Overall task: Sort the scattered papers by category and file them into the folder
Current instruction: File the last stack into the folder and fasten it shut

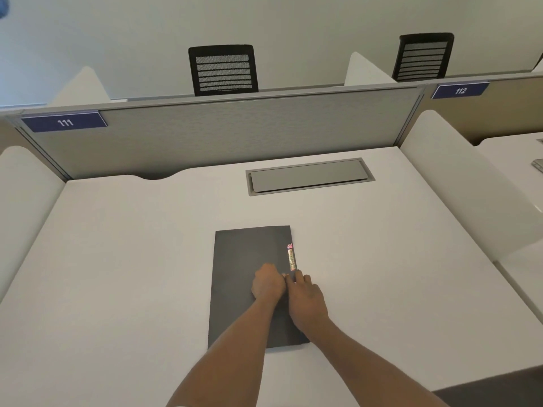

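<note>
A dark grey folder (244, 277) lies shut and lengthwise on the white desk (117, 274), with a small colourful label (291, 257) near its right edge. Both of my hands meet at that right edge, just below the label. My left hand (267, 284) rests on the cover with its fingers curled and pinches the edge. My right hand (307, 298) comes in from the right, its fingers bent over the same edge. No loose papers show anywhere on the desk.
A grey cable hatch (308, 177) is set into the desk behind the folder. A grey partition (223, 133) marked 111 closes the back, and white side dividers (458, 177) stand left and right. Two black mesh chairs (223, 70) stand beyond it.
</note>
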A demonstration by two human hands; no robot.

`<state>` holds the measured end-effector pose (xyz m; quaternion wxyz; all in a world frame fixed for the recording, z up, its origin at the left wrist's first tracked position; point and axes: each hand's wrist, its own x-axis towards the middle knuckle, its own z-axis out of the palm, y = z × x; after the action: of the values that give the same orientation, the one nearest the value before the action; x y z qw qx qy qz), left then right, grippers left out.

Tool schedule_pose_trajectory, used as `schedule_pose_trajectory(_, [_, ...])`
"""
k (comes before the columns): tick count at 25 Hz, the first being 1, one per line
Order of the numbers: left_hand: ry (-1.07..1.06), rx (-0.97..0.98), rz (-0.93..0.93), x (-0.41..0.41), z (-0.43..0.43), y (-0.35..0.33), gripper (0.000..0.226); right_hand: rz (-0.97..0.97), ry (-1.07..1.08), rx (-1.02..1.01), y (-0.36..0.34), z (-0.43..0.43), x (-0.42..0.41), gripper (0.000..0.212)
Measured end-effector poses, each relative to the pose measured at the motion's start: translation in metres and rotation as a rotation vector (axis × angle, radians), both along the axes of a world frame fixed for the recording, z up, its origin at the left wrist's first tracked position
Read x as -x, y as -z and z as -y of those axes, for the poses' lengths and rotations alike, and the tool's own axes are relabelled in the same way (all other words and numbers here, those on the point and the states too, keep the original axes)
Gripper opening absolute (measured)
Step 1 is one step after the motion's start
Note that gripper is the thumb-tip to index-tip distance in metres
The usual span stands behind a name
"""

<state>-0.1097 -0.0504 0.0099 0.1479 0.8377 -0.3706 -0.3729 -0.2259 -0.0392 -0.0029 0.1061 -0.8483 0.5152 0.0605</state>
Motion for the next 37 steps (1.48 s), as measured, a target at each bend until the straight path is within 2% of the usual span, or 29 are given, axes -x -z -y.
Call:
schedule_pose_trajectory(3, [0.020, 0.060, 0.073, 0.001, -0.009, -0.001, 0.031, 0.003, 0.053, 0.029, -0.008, 0.006, -0.009, 0.038])
schedule_pose_trajectory(8, [-0.094, 0.222, 0.278, -0.038, -0.024, -0.007, 0.026, 0.290, 0.364, -0.115, -0.019, 0.028, -0.006, 0.036])
schedule_pose_trajectory(12, [-0.223, 0.175, 0.417, -0.079, -0.042, -0.001, 0.028, 0.396, 0.479, -0.200, -0.021, 0.035, -0.006, 0.054])
schedule_pose_trajectory(18, [-0.315, 0.073, 0.375, -0.082, -0.051, 0.006, 0.034, 0.354, 0.510, -0.217, -0.021, 0.034, -0.028, 0.055])
schedule_pose_trajectory(24, [-0.322, -0.011, 0.369, -0.071, -0.050, 0.005, 0.038, 0.321, 0.570, -0.307, -0.020, 0.039, -0.039, 0.069])
schedule_pose_trajectory(29, [-0.542, -0.055, 0.142, -0.085, -0.038, 0.001, 0.044, 0.298, 0.597, -0.358, -0.021, 0.044, -0.037, 0.075])
schedule_pose_trajectory(31, [-0.557, -0.080, 0.113, -0.093, -0.032, -0.001, 0.043, 0.297, 0.603, -0.356, -0.023, 0.047, -0.040, 0.075])
schedule_pose_trajectory(37, [-0.553, 0.006, 0.074, -0.123, -0.011, -0.014, 0.040, 0.354, 0.586, -0.317, -0.042, 0.068, -0.067, 0.074])
